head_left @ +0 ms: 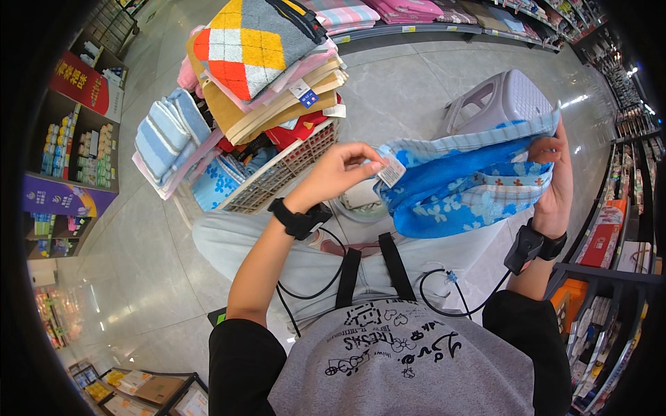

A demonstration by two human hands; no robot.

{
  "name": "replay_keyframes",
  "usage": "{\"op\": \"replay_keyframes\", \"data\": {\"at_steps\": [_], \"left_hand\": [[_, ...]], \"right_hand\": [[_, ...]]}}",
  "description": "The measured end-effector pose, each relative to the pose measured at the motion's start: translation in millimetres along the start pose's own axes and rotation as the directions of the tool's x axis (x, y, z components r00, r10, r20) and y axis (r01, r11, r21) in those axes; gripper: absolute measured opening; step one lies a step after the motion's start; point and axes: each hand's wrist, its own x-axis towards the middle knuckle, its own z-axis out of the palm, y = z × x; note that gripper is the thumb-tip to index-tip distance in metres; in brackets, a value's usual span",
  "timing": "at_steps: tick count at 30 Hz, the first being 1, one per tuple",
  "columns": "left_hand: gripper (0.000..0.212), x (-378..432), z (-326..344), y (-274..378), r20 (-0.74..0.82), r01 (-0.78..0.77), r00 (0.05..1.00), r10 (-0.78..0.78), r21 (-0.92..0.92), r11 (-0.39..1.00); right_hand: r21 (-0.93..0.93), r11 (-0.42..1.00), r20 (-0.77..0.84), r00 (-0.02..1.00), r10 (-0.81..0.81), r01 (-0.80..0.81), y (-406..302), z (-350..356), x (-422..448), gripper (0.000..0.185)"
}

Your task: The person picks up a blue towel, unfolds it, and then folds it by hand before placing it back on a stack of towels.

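Note:
A blue floral towel (442,208) with pale checked borders hangs folded and loosely draped between my two hands above my lap. My left hand (348,169) pinches its left end by a white care label (391,171) that bears small print. At the opposite end, my right hand (555,187) grips the cloth, its fingers partly hidden in the folds. Left of my left hand stands a beige plastic basket (283,169) filled with towels. Across its top lies a folded argyle towel (250,49) in orange, yellow and grey, above a stack of tan and pink towels.
Behind the held towel is a pale plastic stool (512,96). Blue-striped towels (171,138) overhang the basket's left side. A low shelf (406,34) bears folded textiles ahead. Stocked shelves flank both sides, and black cables (338,270) run from my wrist straps.

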Motion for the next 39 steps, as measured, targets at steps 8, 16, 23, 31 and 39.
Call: {"op": "replay_keyframes", "data": {"at_steps": [8, 16, 23, 31, 39], "left_hand": [[0.015, -9.3, -1.4, 42.8, -0.009, -0.041, 0.999, 0.040, -0.216, 0.976], [0.017, -4.2, 15.3, 70.5, 0.206, -0.005, 0.978, 0.041, -0.172, 0.985], [0.012, 4.6, 30.7, 85.2, 0.428, 0.052, 0.898, -0.100, 0.123, 0.991], [0.015, 8.4, 26.5, 69.4, 0.228, -0.038, 0.973, 0.044, -0.030, 0.999], [0.019, -9.8, 14.2, 50.5, -0.218, 0.008, 0.974, -0.054, -0.210, 0.978]], "right_hand": [[-0.919, 0.331, -0.027, 0.802, -0.597, 0.215, 20.4, -32.7, -17.0, 0.021], [-0.975, -0.163, 0.175, 0.975, -0.140, 0.151, 57.7, -23.2, -11.4, 0.049], [-0.966, -0.005, 0.243, 0.912, 0.330, 0.259, 89.9, -16.6, 10.9, 0.044], [-0.944, 0.148, 0.326, 0.895, 0.303, 0.294, 110.6, -27.5, 25.3, 0.018], [-0.945, 0.327, 0.066, 0.967, 0.245, -0.019, 117.9, -17.6, 12.2, 0.019]]}}
